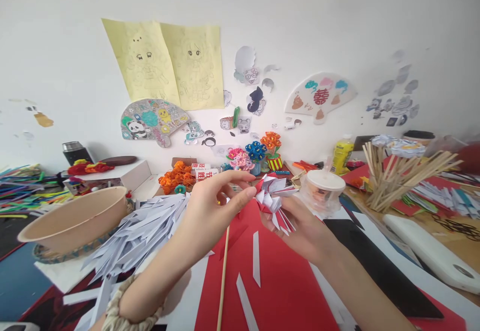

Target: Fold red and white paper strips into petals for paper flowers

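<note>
A tangle of coloured pipe cleaners (22,191) lies at the far left of the tabletop, with a black flask (76,155) behind a beige basin (75,223). Just right of the basin spreads a heap of white paper strips (138,236). The left hand (215,198), a pale scrunchie (120,308) at its wrist, is raised in the middle; its thumb and forefinger nearly meet at the left edge of a red and white folded paper piece (275,201), and whether they grip it I cannot tell. Below, a thin wooden stick (225,271) runs over the left part of a red sheet (285,281), and two loose white strips (256,258) lie right of it. The paper piece is held above the sheet by the right hand (303,223), its fingers curled around the lower right side. Behind that hand stands a lidded cup (325,191), then a yellow bottle (342,153). Farther right, a black flat slab (382,271) lies near a white device (431,251), and a bundle of wooden sticks (397,181) fans out behind them
</note>
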Motion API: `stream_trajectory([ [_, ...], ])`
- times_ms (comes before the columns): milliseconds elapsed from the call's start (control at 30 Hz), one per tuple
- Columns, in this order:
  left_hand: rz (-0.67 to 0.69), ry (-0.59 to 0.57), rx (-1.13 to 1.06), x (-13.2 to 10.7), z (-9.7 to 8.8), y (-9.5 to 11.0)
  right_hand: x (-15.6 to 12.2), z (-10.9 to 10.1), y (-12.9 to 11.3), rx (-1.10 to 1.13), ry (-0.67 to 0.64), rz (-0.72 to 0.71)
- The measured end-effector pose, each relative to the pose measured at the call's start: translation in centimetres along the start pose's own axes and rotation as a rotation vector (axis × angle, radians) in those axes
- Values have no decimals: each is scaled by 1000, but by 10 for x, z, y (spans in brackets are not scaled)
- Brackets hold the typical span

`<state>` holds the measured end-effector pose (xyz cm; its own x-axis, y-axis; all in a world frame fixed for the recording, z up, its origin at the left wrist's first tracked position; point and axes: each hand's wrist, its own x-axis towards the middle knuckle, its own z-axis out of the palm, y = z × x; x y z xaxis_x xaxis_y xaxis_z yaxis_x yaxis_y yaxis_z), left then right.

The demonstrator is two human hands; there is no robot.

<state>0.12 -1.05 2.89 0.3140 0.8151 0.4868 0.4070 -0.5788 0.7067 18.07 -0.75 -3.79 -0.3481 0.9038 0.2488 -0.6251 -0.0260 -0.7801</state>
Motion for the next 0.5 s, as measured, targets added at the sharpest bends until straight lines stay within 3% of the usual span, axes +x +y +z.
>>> stream_trajectory([
  [233, 195, -217, -173, 6, -9, -13, -2, 2, -5, -43, -93, 27],
  [500, 317, -182, -136, 2, -5, -8, -3, -6, -3, -101, -132, 93],
])
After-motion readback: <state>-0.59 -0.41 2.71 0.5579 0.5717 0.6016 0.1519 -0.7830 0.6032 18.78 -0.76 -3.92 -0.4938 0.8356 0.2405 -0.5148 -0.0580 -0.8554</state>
